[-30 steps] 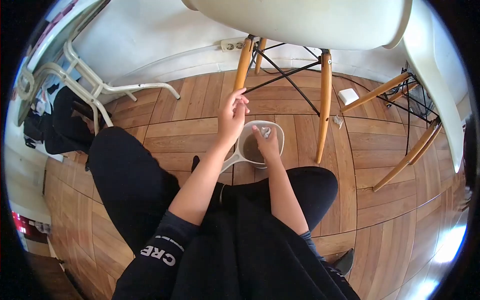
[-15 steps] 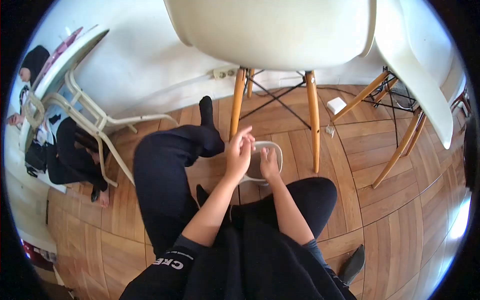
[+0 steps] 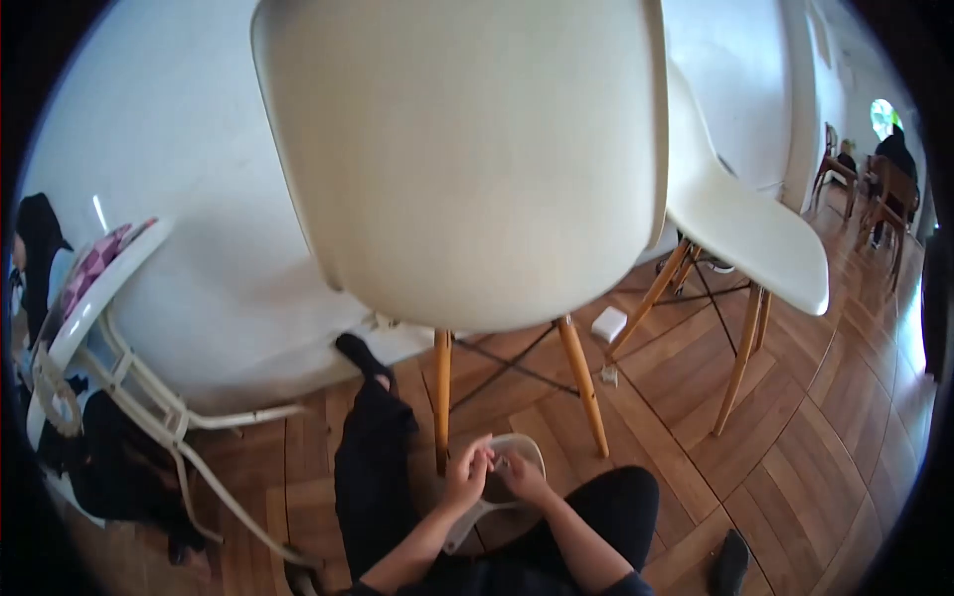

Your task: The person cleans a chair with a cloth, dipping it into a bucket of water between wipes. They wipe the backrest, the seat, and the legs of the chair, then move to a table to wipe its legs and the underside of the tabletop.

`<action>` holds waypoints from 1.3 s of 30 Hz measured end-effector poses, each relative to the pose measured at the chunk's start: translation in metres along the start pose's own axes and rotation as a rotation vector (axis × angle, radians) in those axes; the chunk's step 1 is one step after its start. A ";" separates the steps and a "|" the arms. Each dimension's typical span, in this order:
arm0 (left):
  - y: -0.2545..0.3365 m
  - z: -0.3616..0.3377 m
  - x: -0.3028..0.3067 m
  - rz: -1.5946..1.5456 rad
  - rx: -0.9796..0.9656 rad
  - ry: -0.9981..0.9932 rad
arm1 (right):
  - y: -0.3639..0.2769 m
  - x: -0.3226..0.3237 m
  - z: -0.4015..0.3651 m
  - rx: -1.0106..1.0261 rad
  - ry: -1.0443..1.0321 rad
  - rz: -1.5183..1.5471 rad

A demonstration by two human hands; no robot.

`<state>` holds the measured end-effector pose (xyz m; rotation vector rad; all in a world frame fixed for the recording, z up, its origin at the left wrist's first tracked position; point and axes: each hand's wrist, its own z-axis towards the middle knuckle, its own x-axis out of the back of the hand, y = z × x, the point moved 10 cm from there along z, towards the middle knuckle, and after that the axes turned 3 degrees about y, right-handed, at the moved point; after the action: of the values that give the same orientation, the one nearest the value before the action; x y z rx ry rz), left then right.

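Observation:
My left hand (image 3: 467,477) is above the left rim of a white rounded container (image 3: 542,459), its fingers curled and pinched together. Across from it, my right hand (image 3: 524,477) reaches over the container's inside, fingers bent toward the left hand. The fingertips of both hands nearly meet. Something small and pale may be between them, but I cannot make it out. The container is on the floor between my legs; a pale handle-like part (image 3: 459,533) extends from it toward me.
A white chair (image 3: 467,169) with wooden legs is right in front of me, with a second white chair (image 3: 755,238) to its right. A white box (image 3: 609,323) lies on the floor. A dark shoe (image 3: 730,564) is at right. Left are a white table (image 3: 149,238) and a seated person (image 3: 124,467).
My view has tilted up, so hands and container appear lower. My right hand has drawn its fingers in toward the left hand. My left leg has straightened.

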<state>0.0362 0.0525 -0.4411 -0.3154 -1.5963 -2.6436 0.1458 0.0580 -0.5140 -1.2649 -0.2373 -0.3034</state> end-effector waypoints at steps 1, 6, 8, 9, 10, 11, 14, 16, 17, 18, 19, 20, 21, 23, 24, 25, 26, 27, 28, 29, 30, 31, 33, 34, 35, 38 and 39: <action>-0.010 0.001 0.004 -0.019 -0.010 0.017 | 0.004 -0.004 0.001 -0.028 -0.024 -0.026; -0.028 -0.006 0.025 -0.070 -0.012 0.028 | 0.022 -0.021 0.008 -0.012 -0.158 -0.081; -0.043 -0.018 0.036 -0.040 -0.032 0.050 | 0.027 -0.026 0.009 0.059 -0.194 -0.122; -0.045 -0.025 0.041 -0.019 0.006 0.018 | 0.025 -0.022 0.010 0.058 -0.181 -0.144; -0.048 -0.033 0.044 -0.038 -0.002 0.014 | 0.028 -0.014 0.006 -0.046 -0.136 -0.197; -0.056 -0.041 0.047 -0.061 0.022 0.003 | 0.028 -0.007 0.001 -0.149 -0.089 -0.243; -0.060 -0.048 0.054 -0.116 0.084 -0.027 | -0.003 0.009 -0.013 -0.446 -0.028 -0.066; -0.060 -0.051 0.056 -0.078 0.030 -0.026 | 0.005 0.000 -0.022 -0.555 0.057 0.413; -0.064 -0.052 0.054 -0.088 0.024 -0.034 | 0.009 -0.007 -0.027 -0.635 0.136 0.898; -0.077 -0.054 0.056 -0.174 0.096 -0.008 | -0.002 0.003 -0.024 -0.631 0.149 0.892; -0.087 -0.056 0.056 -0.260 0.169 0.018 | -0.031 0.018 -0.013 -0.583 0.162 1.117; -0.085 -0.054 0.055 -0.273 0.167 0.010 | -0.061 0.037 0.002 -0.526 0.173 1.340; -0.076 -0.051 0.057 -0.249 0.108 0.012 | -0.094 0.074 0.023 -0.292 0.216 1.370; -0.062 -0.045 0.057 -0.177 0.052 0.027 | -0.192 0.154 0.045 0.100 0.442 1.193; -0.056 -0.040 0.054 -0.181 0.056 0.022 | -0.245 0.195 0.044 0.343 0.615 0.930; -0.045 -0.032 0.056 -0.105 0.019 0.046 | -0.304 0.221 0.043 0.603 0.680 0.760; -0.036 -0.025 0.058 -0.027 -0.020 0.073 | -0.356 0.238 0.035 0.822 0.828 0.461; -0.035 -0.019 0.055 -0.028 0.006 0.052 | -0.396 0.244 0.031 1.005 0.955 0.232; -0.029 -0.012 0.055 -0.029 0.005 0.053 | -0.434 0.243 0.036 1.217 1.056 -0.092; -0.014 -0.003 0.056 0.033 -0.082 0.056 | -0.461 0.230 0.040 1.413 1.138 -0.434; 0.001 0.007 0.056 0.097 -0.168 0.060 | -0.480 0.217 0.056 1.291 1.140 -0.826; 0.010 0.017 0.057 0.098 -0.169 0.065 | -0.488 0.210 0.078 1.261 1.044 -0.940; 0.041 0.037 0.061 0.155 -0.299 0.102 | -0.489 0.198 0.100 1.144 1.028 -1.068; 0.048 0.051 0.064 0.155 -0.299 0.109 | -0.487 0.194 0.099 1.149 1.060 -1.067; 0.061 0.063 0.067 0.190 -0.371 0.140 | -0.481 0.190 0.103 1.082 1.037 -1.112; 0.074 0.094 0.072 0.273 -0.452 0.223 | -0.435 0.159 0.112 0.965 0.938 -1.230; 0.073 0.101 0.074 0.314 -0.468 0.274 | -0.414 0.145 0.115 0.935 0.870 -1.257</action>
<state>-0.0105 0.1124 -0.3171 -0.1834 -0.7709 -2.6322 0.1350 0.0425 -0.0609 0.1527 -0.3318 -1.5564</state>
